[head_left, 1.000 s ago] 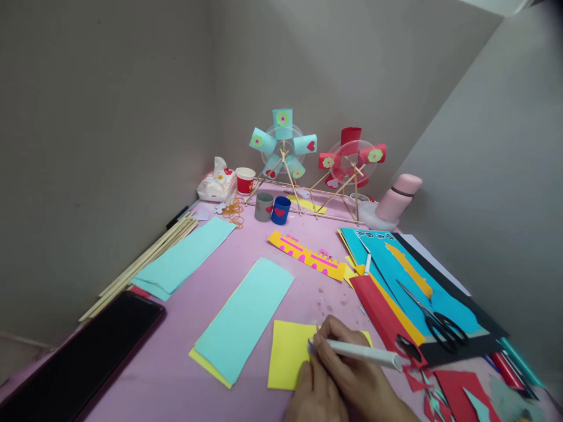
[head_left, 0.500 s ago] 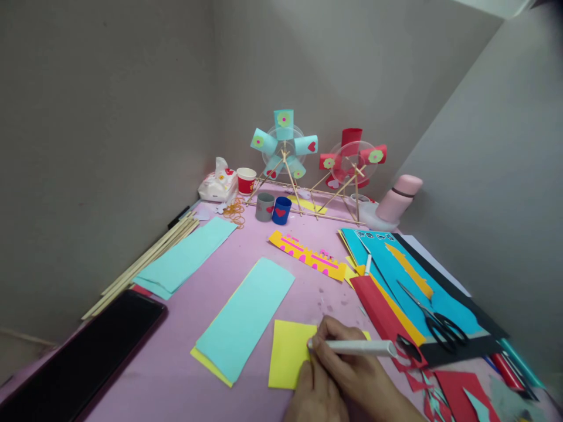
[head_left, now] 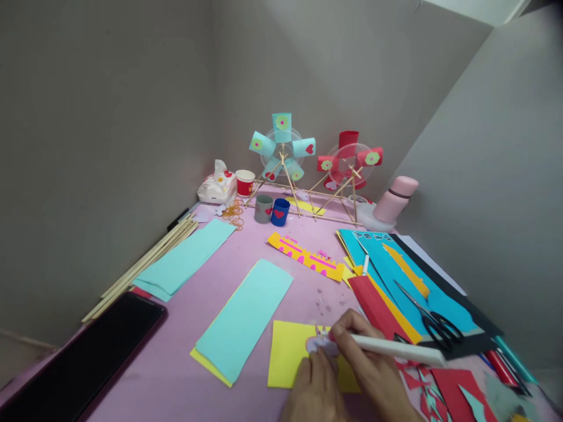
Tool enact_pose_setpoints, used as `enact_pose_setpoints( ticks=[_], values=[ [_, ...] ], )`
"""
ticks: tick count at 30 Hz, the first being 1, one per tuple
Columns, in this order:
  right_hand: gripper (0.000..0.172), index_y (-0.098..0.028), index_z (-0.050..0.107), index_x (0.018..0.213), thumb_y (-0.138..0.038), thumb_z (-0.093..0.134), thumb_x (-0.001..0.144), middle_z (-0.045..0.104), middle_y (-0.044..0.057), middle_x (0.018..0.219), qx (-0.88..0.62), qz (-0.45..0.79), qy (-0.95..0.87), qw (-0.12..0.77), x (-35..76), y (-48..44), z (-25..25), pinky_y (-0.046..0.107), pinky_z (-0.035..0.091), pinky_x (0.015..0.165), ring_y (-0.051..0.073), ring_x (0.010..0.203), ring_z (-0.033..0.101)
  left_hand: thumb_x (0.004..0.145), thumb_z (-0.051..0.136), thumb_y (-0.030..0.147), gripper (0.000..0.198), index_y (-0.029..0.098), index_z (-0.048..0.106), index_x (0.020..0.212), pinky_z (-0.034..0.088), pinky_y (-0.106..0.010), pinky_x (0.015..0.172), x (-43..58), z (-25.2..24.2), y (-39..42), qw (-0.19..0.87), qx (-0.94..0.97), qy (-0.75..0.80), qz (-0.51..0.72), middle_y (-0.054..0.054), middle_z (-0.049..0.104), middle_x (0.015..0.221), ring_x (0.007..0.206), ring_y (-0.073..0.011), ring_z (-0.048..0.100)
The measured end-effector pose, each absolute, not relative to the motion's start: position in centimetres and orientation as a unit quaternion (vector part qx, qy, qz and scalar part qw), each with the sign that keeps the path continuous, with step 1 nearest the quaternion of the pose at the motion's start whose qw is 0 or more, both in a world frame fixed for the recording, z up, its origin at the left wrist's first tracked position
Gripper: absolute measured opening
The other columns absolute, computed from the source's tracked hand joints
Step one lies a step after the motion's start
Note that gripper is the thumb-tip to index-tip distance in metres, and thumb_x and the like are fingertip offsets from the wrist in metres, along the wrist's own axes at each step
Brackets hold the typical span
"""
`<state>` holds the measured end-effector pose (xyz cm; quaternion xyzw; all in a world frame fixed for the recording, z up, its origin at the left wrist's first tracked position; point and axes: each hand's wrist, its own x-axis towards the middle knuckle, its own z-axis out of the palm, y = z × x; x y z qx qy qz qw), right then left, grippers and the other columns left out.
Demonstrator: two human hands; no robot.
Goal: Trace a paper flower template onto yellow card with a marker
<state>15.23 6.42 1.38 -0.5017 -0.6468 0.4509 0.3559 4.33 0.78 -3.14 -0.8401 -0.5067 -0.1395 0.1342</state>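
Observation:
A yellow sheet of paper (head_left: 285, 357) lies flat near the table's front edge, with a small lilac paper cutout (head_left: 317, 343) on top of it. My left hand (head_left: 313, 390) rests on the sheet, its fingers stretched forward and pressing on the cutout's lower edge. In my right hand (head_left: 372, 363) is a white pen (head_left: 402, 349), gripped near its tip, which points at the top of the cutout. The tip itself is partly hidden by my fingers. Left of the sheet lie light-blue paper strips (head_left: 246, 319) over a yellow one.
Scissors (head_left: 433, 322) lie on blue paper (head_left: 373, 249) at right, near red scraps (head_left: 457, 387). A phone (head_left: 101, 357) and wooden sticks (head_left: 145, 264) occupy the left. Behind stand two paper wheels (head_left: 282, 155), small paper cups (head_left: 280, 212) and a pink bottle (head_left: 396, 199).
My right hand has shifted right and slightly up, with the pen at a lower slant. The lilac cutout, hidden before, now shows. My view has moved slightly.

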Motion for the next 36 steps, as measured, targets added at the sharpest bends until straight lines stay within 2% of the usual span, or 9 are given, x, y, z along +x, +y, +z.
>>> enact_pose_setpoints(
  ticks=[3,6,8,11,14,19,21,25,36],
  values=[
    [0.032,-0.023,0.047,0.065,-0.049,0.051,0.083,0.040,-0.005,0.055,-0.540,0.393,-0.621,0.411,16.7,5.8,1.2,0.023,0.032,0.046,0.013,0.051,0.039,0.086,0.052,0.036,0.033,0.008,0.067,0.095,0.041,-0.035,0.068,3.5,-1.5,1.7,0.019,-0.869,-0.480,-0.114,-0.012,0.072,0.092,0.085,-0.0238,0.062],
    [0.033,-0.022,0.049,0.065,-0.050,0.050,0.084,0.039,-0.005,0.054,-0.562,0.373,-0.594,0.438,17.7,4.8,0.4,0.024,0.031,0.047,0.013,0.050,0.037,0.084,0.053,0.019,0.012,0.017,0.065,0.086,0.039,-0.033,0.065,2.2,0.5,2.8,-0.039,-0.869,-0.479,-0.115,-0.002,0.069,0.076,0.071,-0.0196,0.061],
    [0.034,-0.022,0.049,0.064,-0.049,0.050,0.083,0.040,-0.005,0.056,-0.565,0.383,-0.575,0.452,17.8,3.9,-0.2,0.024,0.031,0.048,0.013,0.052,0.038,0.079,0.055,0.013,0.020,0.023,0.060,0.096,0.038,-0.032,0.068,1.1,1.7,3.4,-0.081,-0.862,-0.485,-0.124,0.002,0.067,0.078,0.071,-0.0178,0.060],
    [0.033,-0.022,0.048,0.063,-0.049,0.051,0.083,0.043,-0.004,0.056,-0.536,0.420,-0.582,0.444,17.2,3.1,-0.7,0.024,0.030,0.050,0.013,0.053,0.039,0.088,0.044,0.013,0.029,0.029,0.054,0.110,0.038,-0.031,0.070,-0.4,2.7,4.4,-0.123,-0.851,-0.493,-0.130,0.002,0.066,0.081,0.073,-0.0174,0.060],
    [0.031,-0.021,0.048,0.068,-0.045,0.046,0.087,0.043,-0.005,0.056,-0.497,0.437,-0.641,0.388,16.4,3.0,-0.8,0.024,0.027,0.048,0.012,0.050,0.037,0.092,0.036,0.016,0.034,0.029,0.048,0.120,0.040,-0.031,0.075,-1.2,2.9,5.2,-0.154,-0.854,-0.479,-0.130,0.000,0.067,0.088,0.080,-0.0179,0.060],
    [0.027,-0.021,0.046,0.070,-0.040,0.040,0.090,0.039,-0.006,0.054,-0.467,0.394,-0.719,0.331,15.4,3.4,-0.1,0.024,0.026,0.046,0.011,0.046,0.035,0.090,0.037,0.015,0.041,0.025,0.042,0.130,0.042,-0.032,0.076,-1.4,3.2,6.2,-0.189,-0.858,-0.462,-0.124,-0.002,0.069,0.091,0.085,-0.0200,0.061],
    [0.026,-0.021,0.046,0.070,-0.038,0.040,0.090,0.041,-0.006,0.054,-0.471,0.373,-0.731,0.323,15.1,3.4,0.4,0.024,0.028,0.047,0.012,0.047,0.039,0.090,0.037,0.015,0.041,0.024,0.042,0.130,0.043,-0.033,0.077,-1.4,3.4,6.4,-0.197,-0.857,-0.460,-0.122,-0.002,0.069,0.090,0.085,-0.0202,0.062],
    [0.026,-0.021,0.046,0.070,-0.036,0.038,0.090,0.047,-0.004,0.056,-0.473,0.339,-0.753,0.307,14.7,3.5,1.0,0.024,0.033,0.049,0.013,0.049,0.046,0.091,0.035,0.015,0.038,0.023,0.046,0.127,0.044,-0.034,0.077,-1.5,3.5,6.6,-0.203,-0.855,-0.463,-0.120,-0.004,0.069,0.089,0.084,-0.0201,0.062],
    [0.026,-0.022,0.044,0.070,-0.037,0.036,0.090,0.047,-0.003,0.058,-0.477,0.330,-0.763,0.285,14.6,4.0,0.4,0.024,0.033,0.048,0.013,0.049,0.046,0.089,0.036,0.014,0.034,0.022,0.051,0.118,0.044,-0.033,0.076,-1.4,3.1,6.6,-0.202,-0.855,-0.463,-0.122,-0.004,0.068,0.086,0.082,-0.0199,0.063]
  ],
)
